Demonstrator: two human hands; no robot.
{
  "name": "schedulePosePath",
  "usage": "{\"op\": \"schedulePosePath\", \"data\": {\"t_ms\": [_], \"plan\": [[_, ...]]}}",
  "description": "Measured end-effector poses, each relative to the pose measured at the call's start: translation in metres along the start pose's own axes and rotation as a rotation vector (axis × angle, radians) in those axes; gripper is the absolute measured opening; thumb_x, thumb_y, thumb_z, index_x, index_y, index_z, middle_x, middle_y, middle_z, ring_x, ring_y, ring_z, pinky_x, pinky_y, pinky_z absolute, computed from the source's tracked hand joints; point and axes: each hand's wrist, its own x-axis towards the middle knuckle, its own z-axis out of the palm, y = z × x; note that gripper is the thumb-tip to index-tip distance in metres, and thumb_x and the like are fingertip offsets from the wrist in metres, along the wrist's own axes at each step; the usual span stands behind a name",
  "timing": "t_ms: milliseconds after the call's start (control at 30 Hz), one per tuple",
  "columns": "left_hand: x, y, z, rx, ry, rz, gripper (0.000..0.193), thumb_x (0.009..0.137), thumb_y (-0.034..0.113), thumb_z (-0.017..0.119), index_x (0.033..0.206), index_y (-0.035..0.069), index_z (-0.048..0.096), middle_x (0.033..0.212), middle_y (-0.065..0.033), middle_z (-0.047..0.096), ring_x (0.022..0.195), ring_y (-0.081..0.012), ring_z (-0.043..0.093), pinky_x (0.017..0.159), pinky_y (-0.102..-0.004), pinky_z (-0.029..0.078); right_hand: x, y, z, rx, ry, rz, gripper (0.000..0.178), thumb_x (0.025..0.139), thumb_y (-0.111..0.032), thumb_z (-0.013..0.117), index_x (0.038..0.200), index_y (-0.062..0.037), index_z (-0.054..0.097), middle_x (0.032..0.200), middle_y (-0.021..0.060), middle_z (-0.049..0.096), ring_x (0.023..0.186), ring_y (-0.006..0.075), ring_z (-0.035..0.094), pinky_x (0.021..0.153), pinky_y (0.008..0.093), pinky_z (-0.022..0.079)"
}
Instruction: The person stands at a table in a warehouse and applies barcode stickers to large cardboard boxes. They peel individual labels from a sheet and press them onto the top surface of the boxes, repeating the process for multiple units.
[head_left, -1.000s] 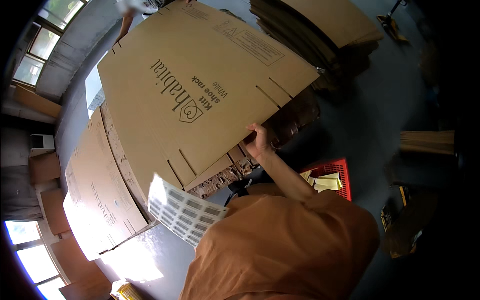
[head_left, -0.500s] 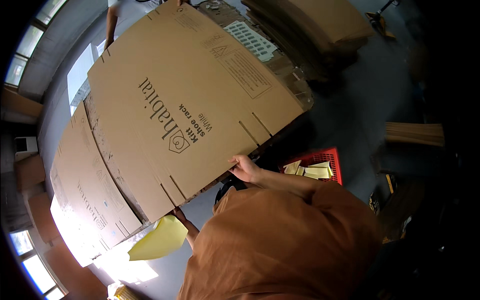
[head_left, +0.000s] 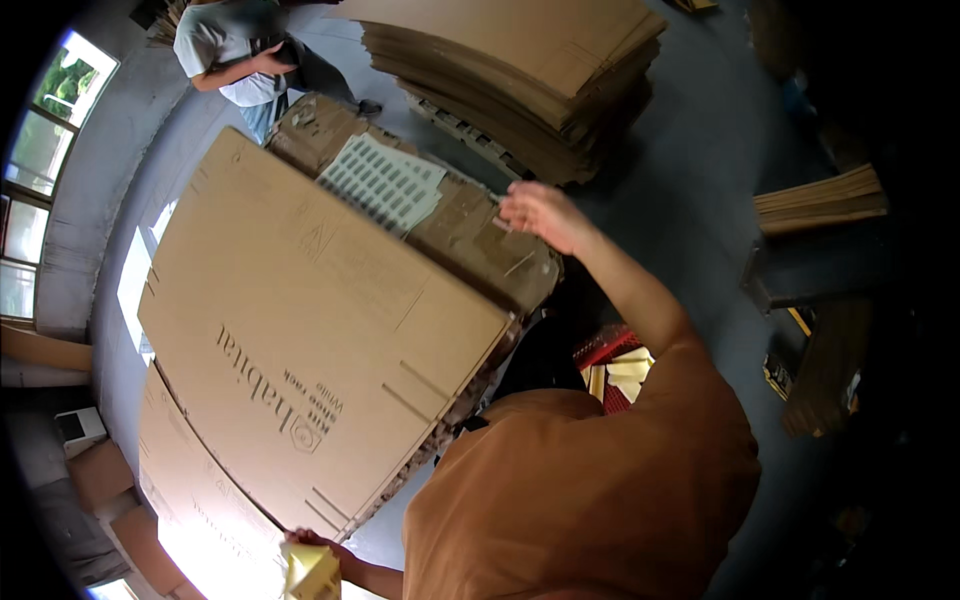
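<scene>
A large flat brown cardboard carton blank (head_left: 300,260), printed and slotted along its edges, lies on a worn, cardboard-topped work table (head_left: 485,265). My right hand (head_left: 543,215) is open in the air over the table's right side, fingers stretched and holding nothing. Near the blank's lower corner, my left hand (head_left: 308,538) is closed on a yellow sheet (head_left: 313,573) that hangs below it; glare and the view's edge hide part of it. White sheets of small dark-printed labels (head_left: 385,180) lie beside the blank's far right edge.
Another printed blank (head_left: 200,490) lies at left. A tall cardboard stack (head_left: 510,50) stands beyond the table. A red crate (head_left: 606,346) holding yellow pieces is by my right side. At far left stands another person (head_left: 240,50), one hand at the waist. Cardboard strips (head_left: 820,203) lie at right.
My right hand has left the blank's near edge and moved up and right, now open. The other person has let go of the far end. The blank sits farther left in view.
</scene>
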Motion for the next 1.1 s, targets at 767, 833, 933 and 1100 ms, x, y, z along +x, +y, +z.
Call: {"op": "schedulePosePath", "data": {"t_ms": [767, 833, 933, 1100], "plan": [[0.027, 0.442, 0.74, -0.051, -0.887, 0.043, 0.057, 0.094, 0.028, 0.067, 0.135, -0.004, 0.044, 0.114, -0.0164, 0.064, 0.094, -0.0188, 0.065, 0.079, -0.0305, 0.054, 0.329, -0.162, -0.277, 0.266, 0.688, -0.071, 0.086, 0.076, -0.044, 0.082, 0.137, 0.005, 0.048, 0.138, 0.0156, 0.052, 0.121, 0.0277, 0.053, 0.099, 0.044, 0.046], [0.033, 0.447, 0.764, -0.09, -1.051, -0.099, 0.072, 0.096, 0.042, 0.061, 0.148, 0.0, 0.033, 0.13, -0.0197, 0.057, 0.107, -0.022, 0.062, 0.089, -0.0343, 0.052, 0.324, -0.164, -0.278, 0.277, 0.682, -0.066, 0.081, 0.076, -0.044, 0.081, 0.133, 0.0062, 0.052, 0.134, 0.0154, 0.055, 0.116, 0.0248, 0.056, 0.093, 0.0415, 0.049], [0.042, 0.43, 0.79, -0.126, -1.151, -0.089, 0.087, 0.093, 0.063, 0.051, 0.154, 0.007, 0.022, 0.143, -0.018, 0.048, 0.122, -0.0235, 0.055, 0.097, -0.0363, 0.049, 0.309, -0.179, -0.266, 0.195, 0.634, -0.02, 0.075, 0.078, -0.045, 0.079, 0.127, 0.0078, 0.057, 0.128, 0.0159, 0.059, 0.107, 0.0219, 0.06, 0.089, 0.0376, 0.051], [0.042, 0.425, 0.802, -0.571, -1.245, -0.569, 0.105, 0.08, 0.086, 0.033, 0.155, 0.012, 0.024, 0.147, -0.0094, 0.046, 0.128, -0.0265, 0.05, 0.102, -0.0451, 0.044, 0.283, -0.168, -0.28, 0.35, 0.383, -0.172, 0.063, 0.087, -0.042, 0.072, 0.125, 0.0058, 0.059, 0.118, 0.0137, 0.065, 0.093, 0.0207, 0.066, 0.084, 0.0346, 0.052]]}}
